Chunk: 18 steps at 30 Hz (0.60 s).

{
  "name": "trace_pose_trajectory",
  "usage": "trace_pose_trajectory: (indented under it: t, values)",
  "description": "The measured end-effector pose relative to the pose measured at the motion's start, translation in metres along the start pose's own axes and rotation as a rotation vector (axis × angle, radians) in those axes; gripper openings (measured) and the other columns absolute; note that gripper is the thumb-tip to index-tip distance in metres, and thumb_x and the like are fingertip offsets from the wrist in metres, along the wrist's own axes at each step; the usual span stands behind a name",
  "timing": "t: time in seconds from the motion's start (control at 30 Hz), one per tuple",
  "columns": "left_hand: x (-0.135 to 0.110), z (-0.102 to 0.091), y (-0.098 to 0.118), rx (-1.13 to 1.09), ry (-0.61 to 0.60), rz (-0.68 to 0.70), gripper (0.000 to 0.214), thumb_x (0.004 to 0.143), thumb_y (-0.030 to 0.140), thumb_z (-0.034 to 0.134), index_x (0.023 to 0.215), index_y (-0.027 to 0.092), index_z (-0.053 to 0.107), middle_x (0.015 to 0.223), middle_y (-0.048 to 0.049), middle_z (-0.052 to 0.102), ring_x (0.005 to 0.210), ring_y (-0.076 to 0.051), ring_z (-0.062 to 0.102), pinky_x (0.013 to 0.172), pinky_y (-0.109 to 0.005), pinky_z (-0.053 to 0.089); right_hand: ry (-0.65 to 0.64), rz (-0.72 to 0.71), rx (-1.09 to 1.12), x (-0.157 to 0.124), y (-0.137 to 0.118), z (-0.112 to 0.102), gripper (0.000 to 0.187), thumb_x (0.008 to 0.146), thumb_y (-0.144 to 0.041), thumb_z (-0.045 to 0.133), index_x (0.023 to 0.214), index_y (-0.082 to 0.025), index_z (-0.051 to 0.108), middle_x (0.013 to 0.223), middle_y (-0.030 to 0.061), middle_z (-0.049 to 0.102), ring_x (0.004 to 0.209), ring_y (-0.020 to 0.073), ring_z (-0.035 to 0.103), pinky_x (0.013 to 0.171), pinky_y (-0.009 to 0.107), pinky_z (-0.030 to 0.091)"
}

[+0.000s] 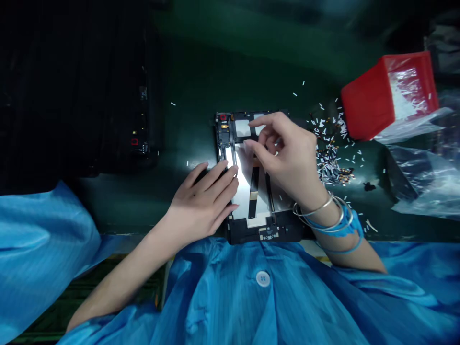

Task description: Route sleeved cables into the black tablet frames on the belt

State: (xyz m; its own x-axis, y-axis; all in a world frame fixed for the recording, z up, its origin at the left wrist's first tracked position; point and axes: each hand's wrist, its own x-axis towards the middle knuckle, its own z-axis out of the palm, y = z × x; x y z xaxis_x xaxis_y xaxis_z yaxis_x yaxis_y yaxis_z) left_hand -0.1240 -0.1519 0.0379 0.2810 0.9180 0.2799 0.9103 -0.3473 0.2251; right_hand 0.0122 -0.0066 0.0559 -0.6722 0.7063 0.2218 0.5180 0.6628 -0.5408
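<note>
An opened tablet (241,196) lies on the green bench in front of me, its silvery inside facing up. A dark flat ribbon cable (253,191) runs down its middle, and a small circuit board (269,233) sits along its near edge. My left hand (206,201) rests flat over the tablet's left edge, fingers stretched out. Above the tablet's upper middle hovers my right hand (283,148), thumb and forefinger curved with a gap between their tips. I see nothing in that gap. The other right fingers are curled and partly hidden.
A red bin (366,98) holding white bits in plastic tips toward the bench at the right. Many small white strips and thin cables (328,167) are heaped before it. Clear plastic bags (427,182) lie at far right. Dark stacked panels (79,96) and a blue sleeve (43,249) are left.
</note>
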Motion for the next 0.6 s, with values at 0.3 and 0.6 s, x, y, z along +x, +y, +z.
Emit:
trace_pose_trajectory:
  t: [0.3, 0.6]
  values:
    - [0.003, -0.003, -0.011, -0.265, 0.257, -0.409, 0.039, 0.093, 0.015, 0.042, 0.131, 0.021, 0.049, 0.135, -0.0073, 0.055, 0.127, -0.024, 0.048, 0.104, -0.042, 0.04, 0.079, 0.15, -0.127, -0.057, 0.023, -0.038, 0.013, 0.084, -0.028, 0.061, 0.093, -0.019, 0.066, 0.062, -0.0028, 0.057, 0.052, 0.0097, 0.047, 0.052, 0.025, 0.039]
    - [-0.032, 0.017, 0.037, -0.194, 0.261, -0.468, 0.038, 0.089, 0.021, 0.054, 0.127, 0.021, 0.051, 0.126, -0.0125, 0.058, 0.117, -0.027, 0.054, 0.099, -0.044, 0.043, 0.057, 0.461, -0.114, -0.105, 0.038, -0.035, 0.042, 0.082, -0.045, 0.06, 0.117, -0.022, 0.063, 0.06, -0.0035, 0.059, 0.05, 0.0113, 0.051, 0.052, 0.025, 0.04]
